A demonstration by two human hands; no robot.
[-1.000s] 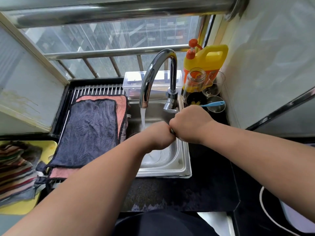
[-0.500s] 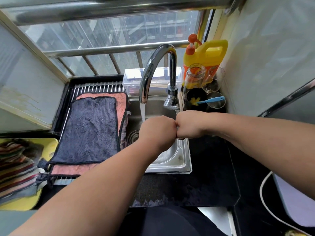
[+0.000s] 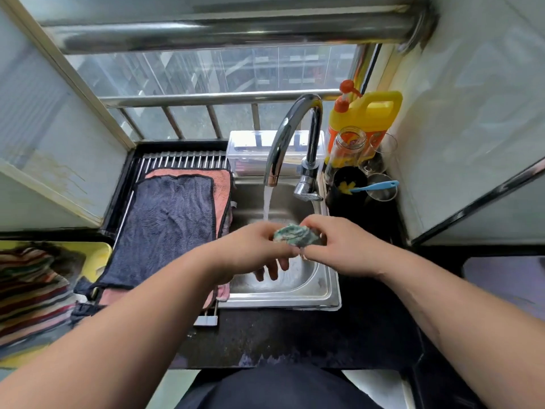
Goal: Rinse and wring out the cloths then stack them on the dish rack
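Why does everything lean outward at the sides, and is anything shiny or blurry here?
All head view: the wide-angle lens tilts the window frame and right wall outward; window daylight glints on the faucet and sink rim; the bunched cloth looks slightly soft, and the striped cloths at the left edge are smeared.

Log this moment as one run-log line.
left hand, right hand: grip bunched green cloth over sink | tap: running | dish rack: navy cloth atop pink cloth | green cloth: unstacked
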